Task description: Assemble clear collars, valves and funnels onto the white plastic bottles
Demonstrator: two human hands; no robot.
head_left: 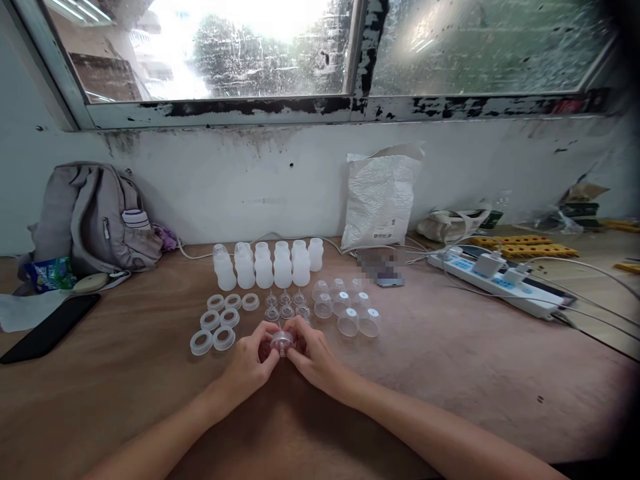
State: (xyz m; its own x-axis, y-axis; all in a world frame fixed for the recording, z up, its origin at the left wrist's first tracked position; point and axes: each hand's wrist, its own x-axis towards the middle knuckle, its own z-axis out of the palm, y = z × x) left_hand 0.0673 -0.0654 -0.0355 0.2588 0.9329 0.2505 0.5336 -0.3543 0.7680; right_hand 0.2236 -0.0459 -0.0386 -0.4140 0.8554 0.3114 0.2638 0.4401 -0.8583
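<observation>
My left hand (pixel 257 350) and my right hand (pixel 311 350) pinch a clear bottle collar ring (pixel 283 340) from both sides, low over the table. A clear nipple seems to sit in the ring, its tip towards me; the fingers partly cover both. Just beyond my fingertips stand several clear nipples (pixel 285 311) in rows. Several loose translucent collar rings (pixel 229 317) lie to the left. Clear dome caps (pixel 349 322) are grouped on the right. Behind them stands a row of frosted white baby bottles (pixel 264 267).
A black phone (pixel 50 328) and a grey backpack (pixel 95 213) are at the left. A white plastic mailer bag (pixel 381 200) leans on the wall. At the right, a white power strip (pixel 500 283) has chargers and trailing cables, with yellow racks (pixel 525 247) behind.
</observation>
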